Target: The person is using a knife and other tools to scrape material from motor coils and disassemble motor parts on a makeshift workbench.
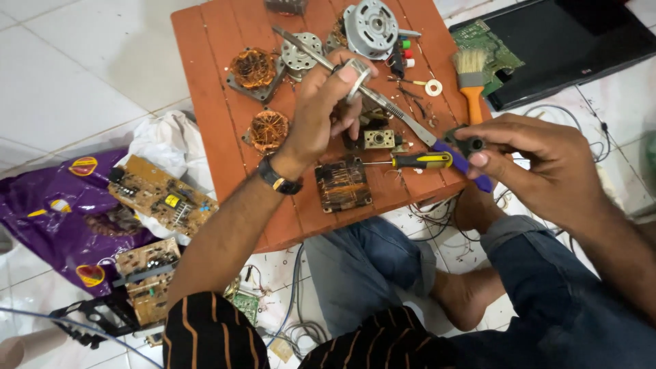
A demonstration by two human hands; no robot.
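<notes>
Mid-strip: left hand (328,102) pinches small silver metal ring (357,68), right hand (540,160) grips purple-handled long tweezers (383,102) plus small dark part (470,145); copper-wound coils (253,68) lie loose at orange wooden bench (212,123) left edge.

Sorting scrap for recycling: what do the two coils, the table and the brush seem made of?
Coils: likely copper wire, shiny orange-brown windings. Table: seemingly wood, orange-painted slats with gaps. Brush: pale bristles, glossy orange handle, probably plastic.

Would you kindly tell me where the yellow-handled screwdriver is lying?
The yellow-handled screwdriver lies near the orange table's front right edge, between the left hand and right hand.
</notes>
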